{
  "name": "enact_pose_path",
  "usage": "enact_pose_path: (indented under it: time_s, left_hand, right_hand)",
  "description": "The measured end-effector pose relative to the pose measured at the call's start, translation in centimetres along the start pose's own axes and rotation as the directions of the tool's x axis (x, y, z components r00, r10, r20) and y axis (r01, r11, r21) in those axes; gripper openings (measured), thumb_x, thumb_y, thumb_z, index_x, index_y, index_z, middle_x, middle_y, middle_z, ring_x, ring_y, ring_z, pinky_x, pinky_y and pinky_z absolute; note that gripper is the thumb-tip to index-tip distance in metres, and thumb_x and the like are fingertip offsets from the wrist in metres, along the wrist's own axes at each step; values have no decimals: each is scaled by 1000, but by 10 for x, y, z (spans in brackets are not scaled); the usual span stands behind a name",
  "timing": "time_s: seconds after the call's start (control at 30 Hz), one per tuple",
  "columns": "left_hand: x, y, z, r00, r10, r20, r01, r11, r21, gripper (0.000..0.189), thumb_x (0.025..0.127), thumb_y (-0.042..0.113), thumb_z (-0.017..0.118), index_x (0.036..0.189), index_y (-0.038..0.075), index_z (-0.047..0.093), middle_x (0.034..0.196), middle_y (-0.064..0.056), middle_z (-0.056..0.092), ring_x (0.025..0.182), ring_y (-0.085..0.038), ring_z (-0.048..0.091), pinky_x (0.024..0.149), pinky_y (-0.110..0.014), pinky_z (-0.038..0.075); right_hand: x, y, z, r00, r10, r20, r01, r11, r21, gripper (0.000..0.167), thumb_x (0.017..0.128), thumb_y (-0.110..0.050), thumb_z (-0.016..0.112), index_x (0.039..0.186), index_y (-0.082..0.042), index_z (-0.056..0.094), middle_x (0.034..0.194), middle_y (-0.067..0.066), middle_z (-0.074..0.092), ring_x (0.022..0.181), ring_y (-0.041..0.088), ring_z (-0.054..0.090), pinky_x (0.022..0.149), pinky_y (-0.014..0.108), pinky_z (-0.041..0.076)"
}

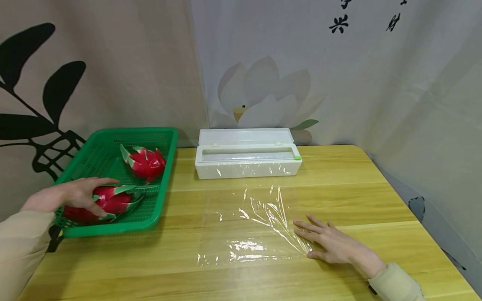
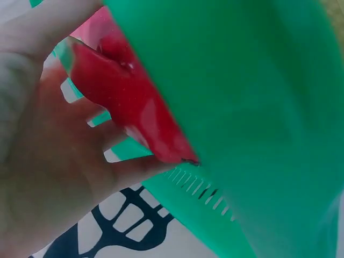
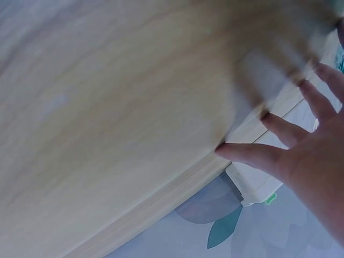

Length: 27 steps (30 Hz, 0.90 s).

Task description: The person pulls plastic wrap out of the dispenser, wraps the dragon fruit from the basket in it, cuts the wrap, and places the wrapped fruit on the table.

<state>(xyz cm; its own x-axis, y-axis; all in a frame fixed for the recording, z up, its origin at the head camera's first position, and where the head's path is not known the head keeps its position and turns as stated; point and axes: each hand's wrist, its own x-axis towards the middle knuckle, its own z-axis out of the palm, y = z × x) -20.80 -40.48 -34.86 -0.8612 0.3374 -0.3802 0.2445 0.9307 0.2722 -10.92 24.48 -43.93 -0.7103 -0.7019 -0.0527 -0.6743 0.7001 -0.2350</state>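
Observation:
My left hand (image 1: 79, 194) reaches into a green basket (image 1: 162, 188) and holds a red dragon fruit (image 2: 134, 97), thumb on one side and fingers spread around the other. In the head view, red fruit with green tips (image 1: 114, 202) shows beside that hand; the palm hides part of it. Another dragon fruit (image 1: 147, 164) lies farther back in the basket. A sheet of clear cling film (image 1: 241, 225) lies flat on the table. At its right edge, my right hand (image 1: 329, 240) rests with extended fingers, where the film gathers into creases.
Behind the film stands a white cling film box (image 1: 246, 170) with its lid raised and a green piece at its right end. The wooden table (image 1: 354, 188) meets a printed cloth backdrop (image 1: 376, 83) at the back.

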Motion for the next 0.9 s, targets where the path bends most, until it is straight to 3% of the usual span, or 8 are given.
enact_pose_path:
  time_s: [0.27, 0.47, 0.6, 0.9]
  left_hand:
    - [3, -2, 0, 1000, 17, -25, -17, 1000, -9, 93, 57, 36, 89, 132, 1, 46, 122, -35, 51, 95, -35, 55, 66, -35, 51]
    - [1, 2, 3, 999, 20, -42, -21, 1000, -12, 90, 56, 37, 89, 130, 5, 49, 120, -31, 54, 89, -27, 54, 61, -28, 48]
    - [-1, 4, 5, 997, 20, -75, -19, 1000, 7, 90, 55, 37, 89, 130, 6, 49, 117, -27, 56, 89, -26, 53, 59, -27, 47]
    - [-6, 8, 8, 986, 54, -159, -43, 996, 73, 90, 55, 36, 89, 128, 4, 49, 120, -29, 55, 97, -39, 53, 61, -35, 51]
  right_hand:
    - [0, -1, 0, 1000, -4, -6, 4, 1000, -5, 59, 90, -43, 59, 141, -16, 47, 153, 4, 37, 135, 50, 31, 83, 79, 37]
    - [0, -1, 0, 1000, -3, -9, 3, 1000, -11, 59, 89, -42, 60, 141, -17, 47, 153, 4, 37, 135, 50, 32, 84, 79, 37]
    - [0, -1, 0, 1000, 2, -6, -2, 1000, -6, 59, 89, -43, 60, 141, -17, 47, 153, 3, 37, 135, 49, 31, 84, 79, 36]
    - [0, -1, -1, 1000, 9, -2, -9, 1000, -3, 59, 90, -45, 59, 141, -18, 46, 153, 2, 36, 136, 49, 31, 85, 79, 36]
